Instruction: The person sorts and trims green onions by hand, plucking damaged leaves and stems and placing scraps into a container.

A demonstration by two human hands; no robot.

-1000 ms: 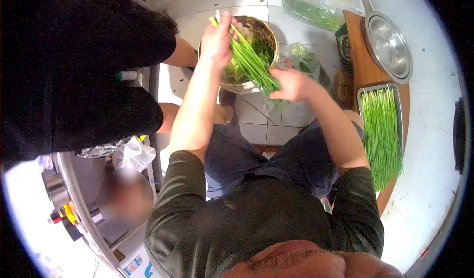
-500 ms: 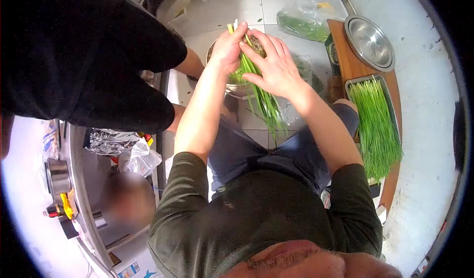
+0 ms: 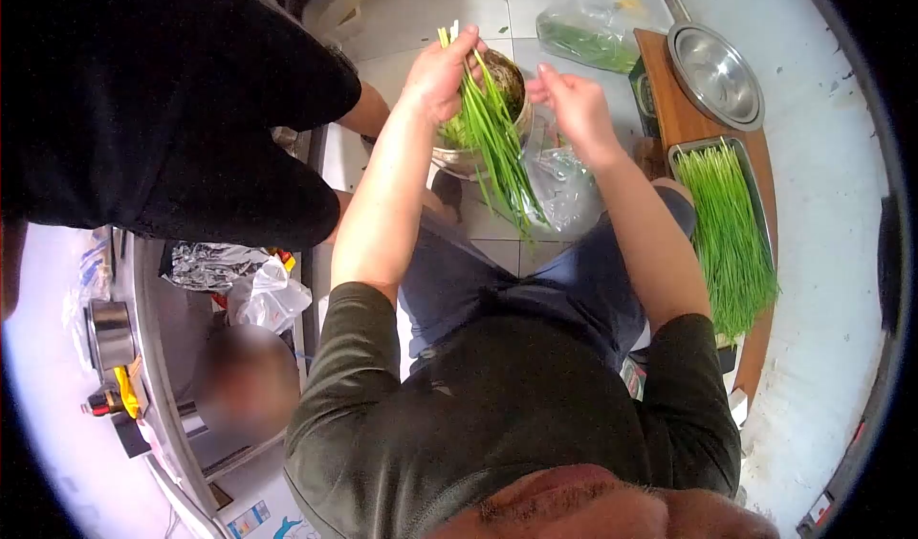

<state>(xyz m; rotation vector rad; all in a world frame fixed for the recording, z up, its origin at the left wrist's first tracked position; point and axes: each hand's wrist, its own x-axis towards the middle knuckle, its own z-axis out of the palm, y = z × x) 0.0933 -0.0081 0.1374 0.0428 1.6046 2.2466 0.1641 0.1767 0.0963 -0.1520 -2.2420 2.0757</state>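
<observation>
Bunch of slender green, pale-ended stalks (image 3: pixel 497 142) is drooping from clasping left hand (image 3: pixel 446 78), partly hiding round off-white bucket (image 3: pixel 460 163); half-curled right hand (image 3: pixel 579 113), contents unclear, is hovering nearby.

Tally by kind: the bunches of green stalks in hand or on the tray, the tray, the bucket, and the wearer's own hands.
Green bunches: 2 (held bunch, laid-out bunch)
Tray: 1
Bucket: 1
Own hands: 2 (left hand, right hand)
Total: 6
</observation>
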